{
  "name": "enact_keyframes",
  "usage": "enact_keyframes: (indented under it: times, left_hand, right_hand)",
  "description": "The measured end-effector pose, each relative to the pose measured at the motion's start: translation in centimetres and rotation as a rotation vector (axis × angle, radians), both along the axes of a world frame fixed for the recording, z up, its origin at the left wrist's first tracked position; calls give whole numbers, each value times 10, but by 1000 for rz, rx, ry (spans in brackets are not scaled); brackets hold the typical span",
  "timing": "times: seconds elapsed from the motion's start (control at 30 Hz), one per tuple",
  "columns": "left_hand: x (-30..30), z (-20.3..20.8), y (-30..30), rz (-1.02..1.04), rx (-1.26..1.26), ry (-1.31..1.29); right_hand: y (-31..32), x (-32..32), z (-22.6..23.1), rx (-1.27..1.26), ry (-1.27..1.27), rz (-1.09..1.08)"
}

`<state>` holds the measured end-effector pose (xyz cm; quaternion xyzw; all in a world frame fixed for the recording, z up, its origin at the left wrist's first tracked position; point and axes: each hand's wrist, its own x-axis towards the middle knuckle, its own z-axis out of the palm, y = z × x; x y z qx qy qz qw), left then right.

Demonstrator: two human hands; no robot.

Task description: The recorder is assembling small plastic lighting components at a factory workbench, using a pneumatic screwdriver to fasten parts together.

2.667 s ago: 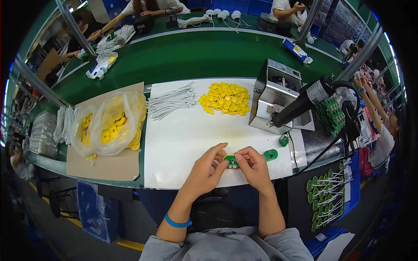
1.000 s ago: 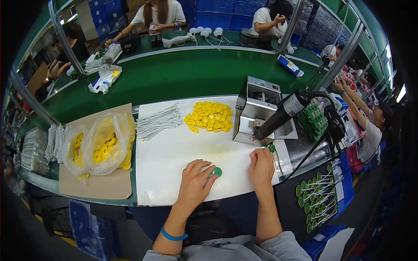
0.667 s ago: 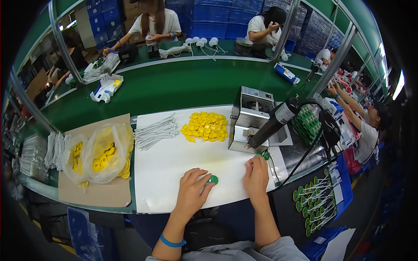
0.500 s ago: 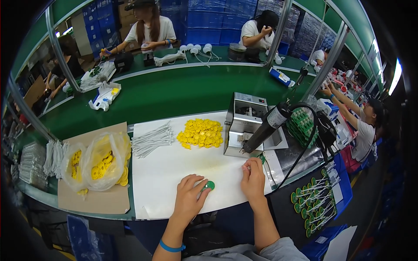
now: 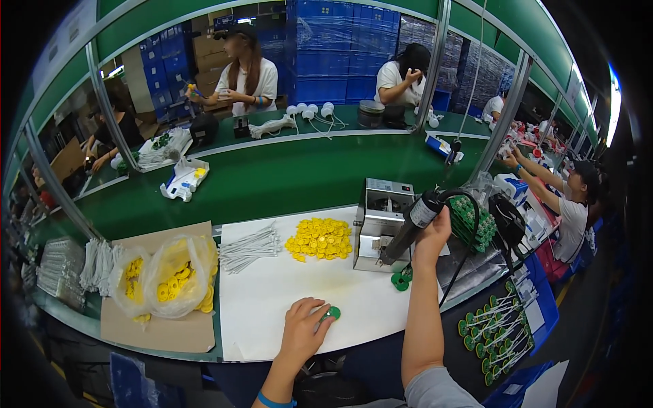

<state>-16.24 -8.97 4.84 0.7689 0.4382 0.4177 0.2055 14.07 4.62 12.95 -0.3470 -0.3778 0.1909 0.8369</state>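
My left hand [image 5: 304,328] pinches a small round green circuit board [image 5: 332,313] against the white sheet [image 5: 272,292], thumb on one side and fingers on the other. My right hand [image 5: 435,236] is wrapped round the upper body of a black electric screwdriver [image 5: 403,243], some of its fingers hidden behind the tool. The screwdriver leans, its lower end against the front of a silver screw-feeder-like machine [image 5: 373,250]. Just below that machine lie a couple more round green boards [image 5: 401,279]. Yellow round plastic pieces [image 5: 320,239] form a pile left of the machine, beside a bundle of white wires [image 5: 250,249].
Plastic bags of yellow pieces [image 5: 178,275] sit on cardboard [image 5: 160,333] at left. Green boards [image 5: 473,224] are stacked right of the machine, near a looping black cable [image 5: 476,255]. Wired boards [image 5: 496,333] lie at lower right. Co-workers sit beyond the green belt [image 5: 272,170].
My right hand has left the small green boards beside the machine and moved up onto the screwdriver. My left hand still holds its board. The whole view has shifted slightly.
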Motion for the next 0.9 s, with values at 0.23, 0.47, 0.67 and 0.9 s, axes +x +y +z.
enact_keyframes:
  times: [0.23,0.47,0.67,0.9]
  left_hand:
    - [-7,2,-2,-8,-14,-3]
    - [-4,-17,15,4,11,-1]
    - [3,-32,27,0,-6,13]
    - [7,-50,33,26,-25,14]
  right_hand:
    - [-2,7,-26,-132,-161,-104]
    - [-68,-18,-60,-299,-403,-301]
    - [-118,-23,-103,-664,-1095,-394]
    - [-124,-35,-125,-701,-1181,-332]
